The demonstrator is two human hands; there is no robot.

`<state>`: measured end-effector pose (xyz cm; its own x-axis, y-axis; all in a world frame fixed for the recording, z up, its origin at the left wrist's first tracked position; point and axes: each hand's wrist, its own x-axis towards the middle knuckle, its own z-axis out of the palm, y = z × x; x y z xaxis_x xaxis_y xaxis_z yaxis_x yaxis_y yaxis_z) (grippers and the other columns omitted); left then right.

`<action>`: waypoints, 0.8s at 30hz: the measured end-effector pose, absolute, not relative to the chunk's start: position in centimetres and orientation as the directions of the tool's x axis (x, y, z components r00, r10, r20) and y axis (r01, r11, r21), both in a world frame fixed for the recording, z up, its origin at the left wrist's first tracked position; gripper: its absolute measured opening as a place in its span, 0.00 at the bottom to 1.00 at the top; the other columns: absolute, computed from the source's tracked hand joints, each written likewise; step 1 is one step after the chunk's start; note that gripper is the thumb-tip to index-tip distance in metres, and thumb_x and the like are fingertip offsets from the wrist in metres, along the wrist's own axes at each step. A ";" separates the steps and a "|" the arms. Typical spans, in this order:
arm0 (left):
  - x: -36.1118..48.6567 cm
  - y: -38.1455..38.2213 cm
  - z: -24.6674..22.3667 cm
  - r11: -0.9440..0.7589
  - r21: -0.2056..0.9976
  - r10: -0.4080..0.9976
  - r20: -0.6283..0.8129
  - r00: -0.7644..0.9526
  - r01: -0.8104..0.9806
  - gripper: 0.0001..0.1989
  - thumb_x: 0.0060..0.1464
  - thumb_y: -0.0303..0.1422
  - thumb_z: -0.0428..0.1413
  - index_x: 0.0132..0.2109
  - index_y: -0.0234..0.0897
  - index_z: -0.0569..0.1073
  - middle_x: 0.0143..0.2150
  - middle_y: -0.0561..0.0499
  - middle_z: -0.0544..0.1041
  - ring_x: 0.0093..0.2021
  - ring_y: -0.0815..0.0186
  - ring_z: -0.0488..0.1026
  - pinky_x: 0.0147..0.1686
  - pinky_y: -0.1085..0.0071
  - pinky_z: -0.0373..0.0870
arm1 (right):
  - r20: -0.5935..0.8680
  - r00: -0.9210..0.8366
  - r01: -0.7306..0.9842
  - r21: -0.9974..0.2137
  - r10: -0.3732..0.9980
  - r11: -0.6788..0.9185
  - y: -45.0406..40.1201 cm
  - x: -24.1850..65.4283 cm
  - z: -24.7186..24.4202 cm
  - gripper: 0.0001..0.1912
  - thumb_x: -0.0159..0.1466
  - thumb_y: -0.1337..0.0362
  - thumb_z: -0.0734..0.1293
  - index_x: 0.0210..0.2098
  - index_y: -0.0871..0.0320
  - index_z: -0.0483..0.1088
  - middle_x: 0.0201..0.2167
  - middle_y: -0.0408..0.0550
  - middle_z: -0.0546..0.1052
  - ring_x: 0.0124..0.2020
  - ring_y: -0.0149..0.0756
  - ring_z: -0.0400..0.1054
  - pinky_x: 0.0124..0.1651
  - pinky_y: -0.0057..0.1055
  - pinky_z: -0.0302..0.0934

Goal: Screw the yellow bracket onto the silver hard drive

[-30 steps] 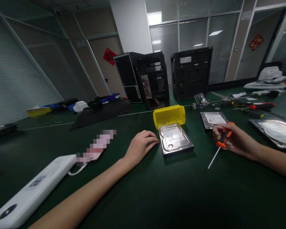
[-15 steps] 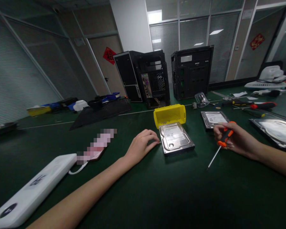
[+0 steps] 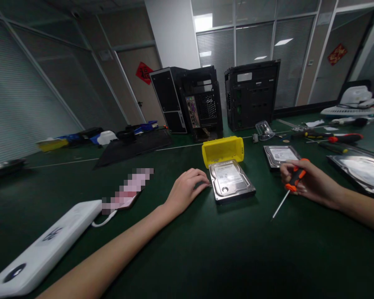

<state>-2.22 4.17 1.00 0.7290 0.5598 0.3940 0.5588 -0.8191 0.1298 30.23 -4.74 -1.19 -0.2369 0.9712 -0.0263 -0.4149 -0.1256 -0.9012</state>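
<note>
A silver hard drive [image 3: 229, 179] lies label up on the green table [image 3: 187, 257], its back edge against a yellow bin [image 3: 222, 151] tipped on its side. My left hand [image 3: 187, 187] rests on the table with bent fingers, the fingertips at the drive's left edge; whether they touch it I cannot tell. In my right hand [image 3: 305, 182] is an orange and black screwdriver [image 3: 296, 178], its shaft pointing down and to the left. Just behind that hand lies a second hard drive [image 3: 280, 156].
Two black computer cases [image 3: 202, 104] [image 3: 252, 95] stand at the back. Several tools [image 3: 345, 137] and another drive-like metal item [image 3: 361, 170] are at the right. A white power bank [image 3: 46, 245], cabled to a pink phone [image 3: 131, 193], lies left. A black mat [image 3: 131, 147] lies behind.
</note>
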 end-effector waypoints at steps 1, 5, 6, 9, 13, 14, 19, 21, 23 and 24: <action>-2.2 4.2 1.0 -0.811 0.134 0.568 0.417 0.710 0.570 0.08 0.55 0.31 0.48 0.38 0.39 0.71 0.40 0.50 0.69 0.41 0.64 0.65 0.41 0.65 0.63 | -0.027 -0.243 -0.416 -0.900 0.970 -0.129 -4.7 30.2 -1.2 0.15 0.61 0.57 0.55 0.27 0.60 0.66 0.21 0.43 0.63 0.16 0.21 0.47 0.21 0.25 0.51; -1.9 4.4 0.9 -0.793 0.132 0.569 0.510 0.646 0.595 0.08 0.56 0.31 0.48 0.39 0.39 0.71 0.40 0.49 0.69 0.42 0.64 0.65 0.41 0.65 0.63 | -0.031 -0.241 -0.414 -0.901 0.970 -0.131 -4.8 30.1 -1.1 0.15 0.61 0.57 0.55 0.27 0.60 0.66 0.22 0.43 0.63 0.16 0.21 0.48 0.21 0.25 0.52; -1.7 4.5 0.9 -0.796 0.122 0.561 0.518 0.646 0.593 0.08 0.56 0.31 0.48 0.39 0.39 0.71 0.41 0.49 0.69 0.42 0.64 0.65 0.41 0.65 0.62 | -0.030 -0.236 -0.414 -0.901 0.971 -0.129 -4.8 30.0 -1.1 0.15 0.61 0.57 0.55 0.27 0.60 0.66 0.21 0.43 0.63 0.16 0.21 0.48 0.21 0.25 0.52; -1.4 4.5 0.8 -0.807 0.076 0.535 0.516 0.669 0.586 0.09 0.56 0.31 0.48 0.40 0.38 0.71 0.41 0.49 0.69 0.42 0.64 0.65 0.41 0.65 0.62 | -0.023 -0.236 -0.420 -0.899 0.972 -0.123 -4.9 29.9 -1.0 0.15 0.61 0.57 0.55 0.27 0.60 0.66 0.21 0.42 0.63 0.15 0.21 0.48 0.21 0.25 0.52; -1.4 4.5 0.8 -0.807 -0.005 0.510 0.498 0.701 0.590 0.09 0.57 0.31 0.47 0.41 0.38 0.70 0.42 0.48 0.70 0.42 0.64 0.65 0.39 0.66 0.61 | -0.021 -0.246 -0.424 -0.897 0.969 -0.127 -5.0 29.8 -0.9 0.15 0.61 0.58 0.54 0.27 0.60 0.66 0.21 0.42 0.64 0.15 0.20 0.49 0.21 0.24 0.52; -1.4 4.5 0.8 -0.808 -0.027 0.501 0.494 0.711 0.588 0.09 0.57 0.31 0.47 0.41 0.37 0.70 0.42 0.48 0.70 0.42 0.64 0.65 0.39 0.67 0.61 | -0.024 -0.246 -0.423 -0.897 0.969 -0.129 -5.0 29.9 -0.9 0.16 0.61 0.58 0.54 0.27 0.60 0.66 0.21 0.42 0.64 0.15 0.20 0.49 0.21 0.24 0.52; -1.5 4.6 0.8 -0.815 -0.132 0.443 0.488 0.753 0.565 0.10 0.57 0.31 0.46 0.42 0.37 0.70 0.43 0.48 0.71 0.42 0.64 0.65 0.37 0.68 0.60 | -0.020 -0.251 -0.434 -0.891 0.968 -0.131 -5.0 30.1 -0.9 0.15 0.61 0.59 0.55 0.27 0.61 0.66 0.21 0.42 0.65 0.15 0.19 0.49 0.21 0.23 0.51; -1.5 4.5 0.8 -0.810 -0.170 0.427 0.485 0.763 0.562 0.10 0.57 0.30 0.46 0.42 0.36 0.70 0.43 0.48 0.71 0.41 0.65 0.66 0.36 0.68 0.60 | -0.018 -0.254 -0.441 -0.888 0.967 -0.132 -5.0 30.2 -0.9 0.15 0.62 0.59 0.54 0.27 0.61 0.66 0.21 0.42 0.65 0.15 0.19 0.50 0.21 0.23 0.51; -1.5 4.4 0.9 -0.800 -0.208 0.419 0.480 0.771 0.563 0.10 0.58 0.30 0.46 0.42 0.36 0.70 0.43 0.48 0.71 0.41 0.65 0.66 0.36 0.68 0.60 | -0.019 -0.255 -0.442 -0.887 0.967 -0.134 -5.0 30.1 -1.0 0.16 0.62 0.58 0.54 0.28 0.61 0.66 0.21 0.42 0.65 0.15 0.19 0.50 0.21 0.23 0.51; -1.5 4.3 1.0 -0.793 -0.228 0.414 0.478 0.775 0.565 0.10 0.58 0.30 0.46 0.42 0.36 0.70 0.43 0.48 0.71 0.41 0.65 0.66 0.36 0.68 0.59 | -0.019 -0.254 -0.442 -0.887 0.967 -0.133 -5.0 30.1 -1.0 0.16 0.62 0.58 0.54 0.28 0.61 0.66 0.21 0.42 0.65 0.15 0.19 0.50 0.21 0.23 0.51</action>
<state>-1.49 4.31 0.99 0.7745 0.4141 0.4782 0.5647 -0.7933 -0.2276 30.13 -4.97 -0.99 -0.2544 0.9669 -0.0186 -0.4418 -0.1333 -0.8871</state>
